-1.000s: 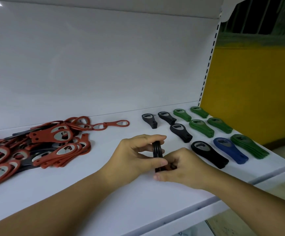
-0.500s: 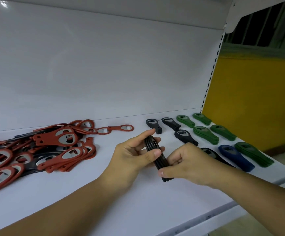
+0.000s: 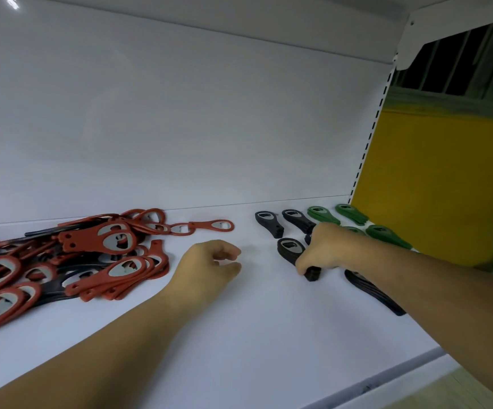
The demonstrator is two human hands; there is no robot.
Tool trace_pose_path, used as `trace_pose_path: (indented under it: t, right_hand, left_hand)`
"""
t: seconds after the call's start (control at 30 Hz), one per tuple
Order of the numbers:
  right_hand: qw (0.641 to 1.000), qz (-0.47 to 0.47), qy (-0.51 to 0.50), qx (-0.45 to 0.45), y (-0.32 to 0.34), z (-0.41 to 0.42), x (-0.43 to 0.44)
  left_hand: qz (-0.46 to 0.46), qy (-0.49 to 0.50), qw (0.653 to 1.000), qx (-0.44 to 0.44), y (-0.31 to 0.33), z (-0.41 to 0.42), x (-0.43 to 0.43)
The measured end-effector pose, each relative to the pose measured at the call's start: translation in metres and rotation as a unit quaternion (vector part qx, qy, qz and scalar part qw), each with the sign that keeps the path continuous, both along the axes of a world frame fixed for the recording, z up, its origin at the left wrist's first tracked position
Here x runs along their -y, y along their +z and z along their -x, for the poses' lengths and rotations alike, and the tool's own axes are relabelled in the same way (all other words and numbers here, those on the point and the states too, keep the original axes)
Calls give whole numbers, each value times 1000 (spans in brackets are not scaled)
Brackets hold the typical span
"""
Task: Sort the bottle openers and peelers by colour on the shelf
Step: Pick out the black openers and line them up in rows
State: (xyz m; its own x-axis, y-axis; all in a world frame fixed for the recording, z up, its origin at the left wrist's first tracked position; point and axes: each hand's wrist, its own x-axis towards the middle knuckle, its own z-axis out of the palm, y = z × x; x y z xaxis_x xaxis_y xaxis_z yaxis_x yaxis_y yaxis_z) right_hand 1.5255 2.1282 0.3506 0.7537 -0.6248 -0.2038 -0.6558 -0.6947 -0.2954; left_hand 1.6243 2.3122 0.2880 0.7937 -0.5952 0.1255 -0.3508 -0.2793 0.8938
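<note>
My right hand [image 3: 326, 249] grips the handle end of a black opener stack [image 3: 286, 255], fingers curled round it as it lies on the shelf [image 3: 268, 335] near the other black openers [image 3: 265, 221] — green openers [image 3: 388, 236] just beyond. My left hand [image 3: 209, 265] is loosely curled, holding nothing, beside the red pile [image 3: 91, 255].

A heap of bottle openers [image 3: 97, 240] lay left on the shelf [image 3: 254, 335]; rows of bottle openers [image 3: 386, 236] lay right, towards the back.
</note>
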Motion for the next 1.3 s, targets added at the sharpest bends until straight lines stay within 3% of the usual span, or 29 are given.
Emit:
trace_pose_path:
  t: [0.37, 0.47, 0.6, 0.77, 0.93, 1.1, 1.3]
  right_hand:
    - [994, 84, 36, -65, 9, -17, 11]
    - [982, 172, 69, 17, 20, -15, 12]
    - [974, 75, 130, 172, 13, -21, -16]
    - [960, 14, 184, 208, -32, -45, -68]
    - [915, 4, 287, 284, -39, -74, -128]
    - [840, 73, 491, 217, -46, -91, -174]
    - [842, -77, 470, 253, -51, -94, -155]
  left_hand:
    - [-18, -16, 999, 27, -2, 1, 3]
    - [-17, -6, 999, 52, 1, 4, 2]
    - [-19, 46, 995, 89, 8, 9, 2]
    - [-63, 80, 972, 212, 32, 4, -39]
    - [-198, 126, 926, 294, 21, 2, -128]
    - [-274, 169, 894, 311, 11, 3, -203]
    - [-268, 245, 895, 259, 5, -15, -233]
